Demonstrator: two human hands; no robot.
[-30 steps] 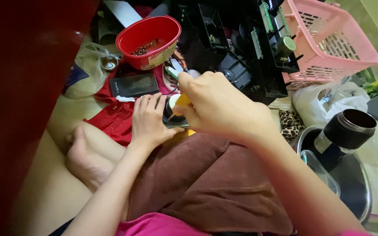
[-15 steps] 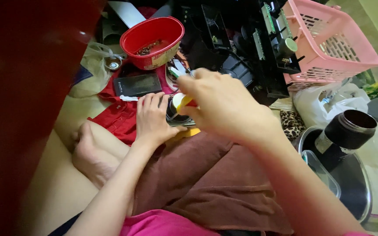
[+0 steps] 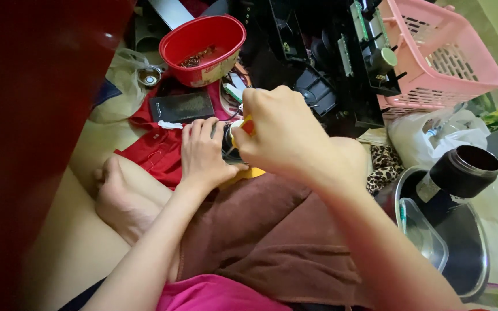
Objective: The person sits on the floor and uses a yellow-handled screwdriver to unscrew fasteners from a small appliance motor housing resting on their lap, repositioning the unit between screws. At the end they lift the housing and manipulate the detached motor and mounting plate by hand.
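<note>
left hand (image 3: pixel 203 152) gripping dark part (image 3: pixel 229 151) | right hand (image 3: pixel 280 132) fisted, driving yellow-handled tool (image 3: pixel 245 126) at 12 o'clock | work appearing midway, part not yet released

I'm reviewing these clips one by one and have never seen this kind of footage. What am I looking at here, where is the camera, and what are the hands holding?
There is no machine: a person sits on the floor, and the camera is worn on their head, looking down at their own arms and lap. The left hand wraps around a small dark object, mostly hidden. The right hand is closed on a tool with a yellow and red handle, pressed to that object. Around them lie a red bowl with small bits inside, a flat black device, a red cloth, a black opened machine, a pink basket and a dark cylinder.
</note>
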